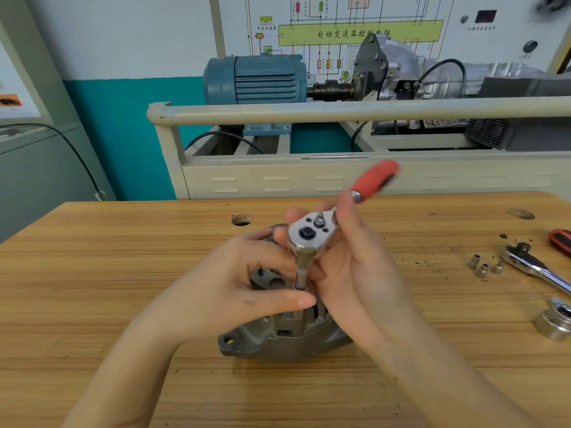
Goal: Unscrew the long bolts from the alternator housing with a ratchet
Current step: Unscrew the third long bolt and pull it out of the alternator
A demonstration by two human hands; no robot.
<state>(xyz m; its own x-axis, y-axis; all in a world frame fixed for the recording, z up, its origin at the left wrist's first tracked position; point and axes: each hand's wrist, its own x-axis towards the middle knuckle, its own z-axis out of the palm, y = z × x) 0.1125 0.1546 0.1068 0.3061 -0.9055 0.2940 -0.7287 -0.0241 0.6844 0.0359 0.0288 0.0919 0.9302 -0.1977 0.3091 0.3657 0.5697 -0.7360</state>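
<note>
The grey alternator housing (278, 338) stands on the wooden workbench (123, 273), mostly hidden behind both hands. A ratchet (312, 231) with a red handle (375, 180) stands over it, its socket (301, 271) pointing down onto the housing top. My right hand (349, 267) grips the ratchet head from the right. My left hand (247, 279) pinches the socket, thumb in front and fingers behind. The bolt under the socket is hidden.
At the right lie a second ratchet (537, 267), three small sockets (483, 267), a red-black handle (560, 240) and a metal pulley (554, 319). A hole (241, 219) is in the bench. A beige frame with a blue motor (256, 78) stands behind.
</note>
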